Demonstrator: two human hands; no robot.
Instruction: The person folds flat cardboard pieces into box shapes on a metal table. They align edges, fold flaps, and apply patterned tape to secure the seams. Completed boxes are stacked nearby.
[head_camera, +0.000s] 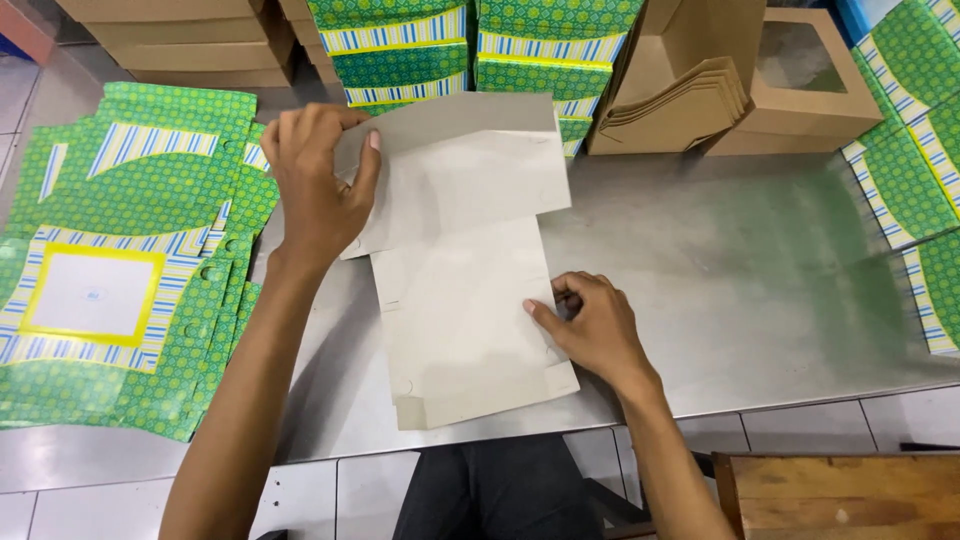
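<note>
Carton blank (460, 300): grey side up, flat on steel table (740, 280), top panel partly lifted.
Left hand (318, 185): at blank's upper left corner, fingers (300, 125) curled over the edge, thumb (368, 160) on the panel, pinching it.
Right hand (592, 325): at blank's right edge, fingertips pressing it down, nothing gripped.
Green printed blanks (120, 260): stacked left of carton blank.
Brown window box (810, 80): well beyond blank, upper right.

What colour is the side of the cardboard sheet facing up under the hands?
Plain pale grey-beige, unprinted: the cardboard sheet shows this best in the head view.
</note>
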